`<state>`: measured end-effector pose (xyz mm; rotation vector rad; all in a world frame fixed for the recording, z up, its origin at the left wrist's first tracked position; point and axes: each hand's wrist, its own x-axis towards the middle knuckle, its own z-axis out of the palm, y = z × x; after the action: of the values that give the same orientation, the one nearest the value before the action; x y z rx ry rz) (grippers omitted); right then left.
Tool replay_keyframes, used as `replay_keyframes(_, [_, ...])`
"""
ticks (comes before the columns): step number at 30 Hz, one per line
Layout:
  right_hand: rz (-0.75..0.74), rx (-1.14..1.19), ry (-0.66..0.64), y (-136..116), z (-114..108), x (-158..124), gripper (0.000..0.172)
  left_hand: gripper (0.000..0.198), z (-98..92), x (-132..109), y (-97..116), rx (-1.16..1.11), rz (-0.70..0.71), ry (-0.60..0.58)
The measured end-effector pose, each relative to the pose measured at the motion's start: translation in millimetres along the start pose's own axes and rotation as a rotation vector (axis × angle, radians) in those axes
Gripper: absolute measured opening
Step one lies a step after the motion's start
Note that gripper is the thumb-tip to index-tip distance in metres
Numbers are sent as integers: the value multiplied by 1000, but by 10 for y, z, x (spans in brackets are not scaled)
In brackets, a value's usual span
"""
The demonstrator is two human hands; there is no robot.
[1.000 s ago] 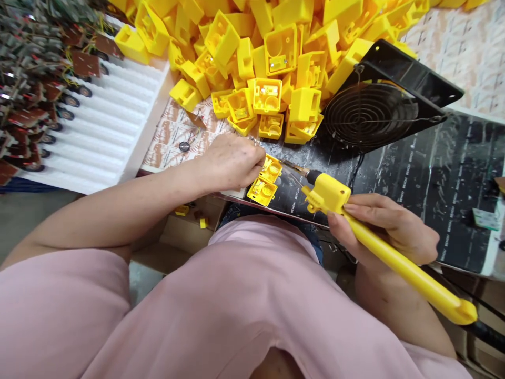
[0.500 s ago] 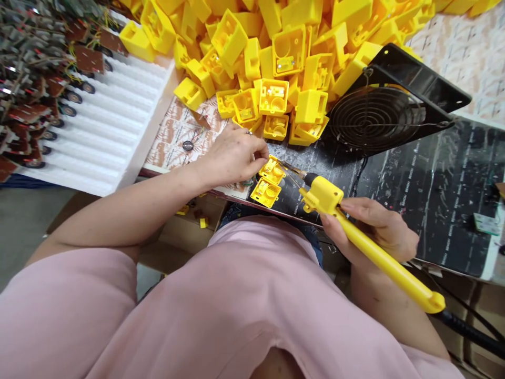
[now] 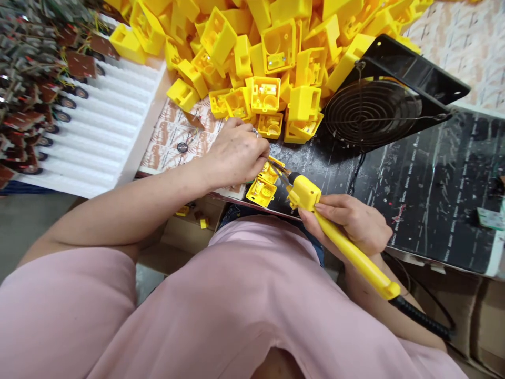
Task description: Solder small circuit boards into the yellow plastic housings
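My right hand (image 3: 351, 223) is wrapped round the yellow handle of a soldering iron (image 3: 339, 237). Its tip reaches into an open yellow plastic case (image 3: 261, 192), whose two halves lie side by side at the edge of the black mat. My left hand (image 3: 240, 152) is at the upper half of that case, fingers bent and pressed together. What those fingers pinch is hidden beneath the hand. A small round black part (image 3: 182, 147) with thin wires lies to the left of my left hand.
Many yellow cases (image 3: 278, 47) are heaped at the back. A black fan (image 3: 379, 105) stands right of them. On the left, a white foam tray (image 3: 122, 121) bears circuit boards (image 3: 81, 63) with wires. A green board (image 3: 491, 218) lies at far right.
My right hand and the soldering iron have moved left, closer to the case. My left hand has turned slightly and now covers more of the case's upper half.
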<state>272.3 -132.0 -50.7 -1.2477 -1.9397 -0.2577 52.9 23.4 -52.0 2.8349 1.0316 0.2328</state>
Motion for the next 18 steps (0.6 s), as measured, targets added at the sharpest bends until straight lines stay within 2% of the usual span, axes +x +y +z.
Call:
replay_keyframes(4, [-80, 33, -37, 31, -66, 94, 23, 26, -9, 21, 2, 20, 19, -14])
replay_keyframes(6, [-24, 42, -59, 36, -127, 85, 20, 28, -19, 33, 13, 39, 14, -32])
replay_keyframes(10, [138, 17, 10, 22, -202, -15, 24, 28, -32, 48, 23, 39, 14, -39])
replay_keyframes(15, [198, 92, 70, 49, -135, -118, 22, 26, -86, 56, 23, 7, -8, -79])
replay_keyframes(18, [218, 91, 152, 99, -84, -174, 37, 25, -113, 59, 37, -6, -29, -94])
